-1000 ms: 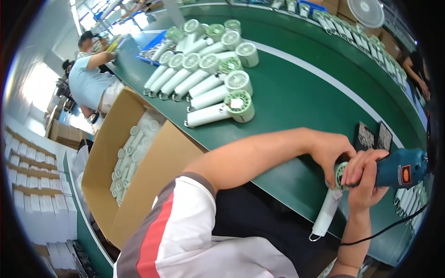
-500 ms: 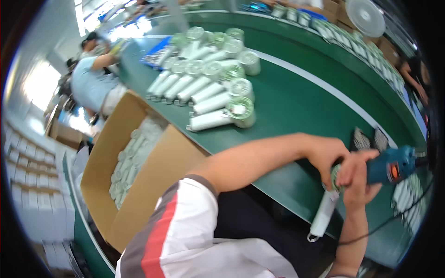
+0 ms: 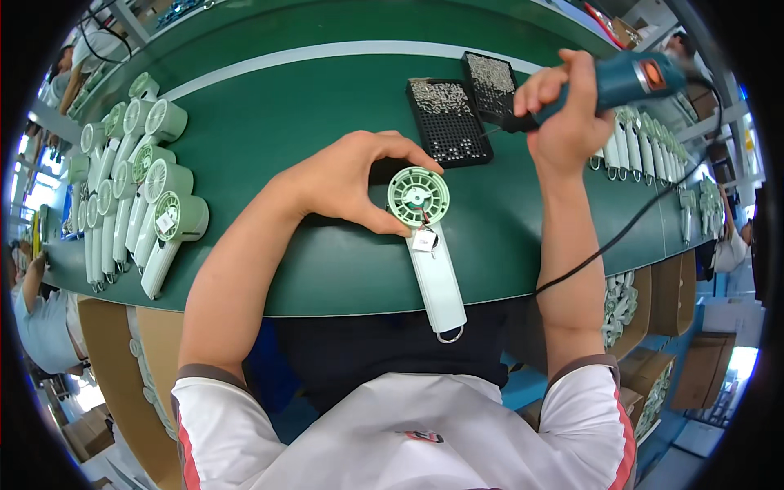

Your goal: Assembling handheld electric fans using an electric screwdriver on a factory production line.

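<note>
My left hand (image 3: 347, 180) curls its thumb and fingers round the green head of a handheld fan (image 3: 438, 282). The fan lies with its open round housing facing up, its white handle toward me and a metal loop just past the table edge. Small wires and a white tag show at the neck. My right hand (image 3: 567, 118) grips a blue electric screwdriver (image 3: 616, 82), its bit pointing left over the near screw tray (image 3: 449, 151). That black tray holds small screws, many heaped at its far end. A second black tray (image 3: 490, 77) of screws adjoins it.
Several fans (image 3: 167, 184) lie grouped on the green table (image 3: 327, 106) at left. More fans (image 3: 645, 147) line up at right. The screwdriver's black cable (image 3: 637, 220) crosses my right forearm. Cardboard boxes (image 3: 122, 376) stand below the table on both sides. Other people are at the far left and right.
The view has swung to the right. My right hand has taken the screwdriver from above the fan head to the screw tray. My left hand still holds the fan.
</note>
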`<control>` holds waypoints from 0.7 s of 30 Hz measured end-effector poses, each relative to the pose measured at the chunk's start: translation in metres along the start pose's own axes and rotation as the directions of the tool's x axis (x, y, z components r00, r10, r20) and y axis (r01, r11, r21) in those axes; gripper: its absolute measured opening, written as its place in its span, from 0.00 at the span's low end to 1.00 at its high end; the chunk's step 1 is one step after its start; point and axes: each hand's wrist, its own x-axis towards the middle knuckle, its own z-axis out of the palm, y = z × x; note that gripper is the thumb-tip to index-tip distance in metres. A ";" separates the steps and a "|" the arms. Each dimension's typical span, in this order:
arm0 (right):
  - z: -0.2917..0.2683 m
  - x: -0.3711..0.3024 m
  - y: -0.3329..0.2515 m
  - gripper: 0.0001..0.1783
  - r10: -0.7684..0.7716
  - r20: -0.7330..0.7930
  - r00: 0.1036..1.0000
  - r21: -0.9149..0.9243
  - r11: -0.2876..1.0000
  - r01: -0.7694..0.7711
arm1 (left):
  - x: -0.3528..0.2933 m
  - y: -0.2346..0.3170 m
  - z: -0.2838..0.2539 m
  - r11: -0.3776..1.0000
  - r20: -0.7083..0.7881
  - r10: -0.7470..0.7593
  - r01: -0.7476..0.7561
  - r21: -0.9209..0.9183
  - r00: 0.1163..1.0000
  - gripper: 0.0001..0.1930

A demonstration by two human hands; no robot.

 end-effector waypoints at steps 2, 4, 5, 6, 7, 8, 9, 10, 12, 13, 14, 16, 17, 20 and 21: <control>0.001 0.002 0.010 0.14 0.042 -0.013 0.999 0.044 0.998 -0.042 | -0.002 0.002 0.001 0.999 -0.030 -0.039 0.038 -0.034 0.999 0.34; 0.001 0.000 0.018 0.14 -0.001 0.018 1.000 -0.011 1.000 0.001 | -0.003 0.002 0.002 0.999 -0.021 -0.036 0.036 -0.018 0.999 0.34; 0.000 -0.001 0.021 0.14 0.014 0.042 0.999 0.022 1.000 -0.014 | -0.003 0.002 0.002 0.999 -0.025 -0.037 0.037 -0.005 0.999 0.34; 0.000 -0.002 0.022 0.14 0.015 0.039 0.999 0.022 1.000 -0.016 | -0.003 0.002 0.002 0.999 -0.029 -0.038 0.038 0.008 0.999 0.34; 0.001 -0.003 0.023 0.15 0.021 0.043 0.999 0.007 1.000 -0.021 | -0.003 0.001 0.002 0.999 -0.028 -0.041 0.041 0.007 0.999 0.34; 0.002 -0.004 0.024 0.15 0.026 0.049 0.998 -0.009 1.000 -0.026 | -0.004 0.000 0.002 0.999 -0.030 -0.045 0.045 -0.018 0.999 0.34; 0.002 -0.005 0.025 0.15 0.028 0.048 0.998 -0.008 1.000 -0.028 | -0.004 0.000 0.003 0.998 -0.033 -0.050 0.048 -0.042 0.998 0.34; 0.003 -0.004 0.025 0.15 0.021 0.048 0.999 -0.014 1.000 -0.021 | -0.004 0.000 0.003 0.998 -0.032 -0.049 0.048 -0.043 0.998 0.34; 0.003 -0.004 0.025 0.15 0.015 0.049 0.999 -0.022 1.000 -0.014 | -0.004 0.001 0.003 0.997 -0.035 -0.053 0.051 -0.063 0.998 0.34; 0.003 -0.004 0.026 0.15 0.014 0.045 0.999 -0.026 1.000 -0.013 | -0.004 0.001 0.003 0.997 -0.038 -0.053 0.051 -0.063 0.998 0.34; 0.003 -0.004 0.026 0.16 0.013 0.042 0.999 -0.029 1.000 -0.012 | -0.004 0.001 0.003 0.998 -0.035 -0.045 0.043 -0.056 0.998 0.34; 0.003 -0.003 0.028 0.16 0.017 0.048 0.999 -0.028 0.999 -0.016 | -0.004 0.001 0.002 0.998 -0.035 -0.036 0.034 -0.049 0.999 0.34; 0.003 -0.003 0.029 0.16 0.021 0.050 0.999 -0.027 0.999 -0.019 | -0.004 0.000 0.002 0.997 -0.034 -0.040 0.038 -0.060 0.999 0.34; 0.004 -0.004 0.031 0.15 0.046 0.041 0.998 -0.058 0.997 -0.043 | -0.005 -0.001 0.003 0.997 -0.034 -0.039 0.037 -0.071 0.999 0.34; 0.004 -0.004 0.031 0.15 0.045 0.042 0.998 -0.059 0.997 -0.043 | -0.005 -0.001 0.003 0.997 -0.034 -0.036 0.034 -0.070 0.999 0.34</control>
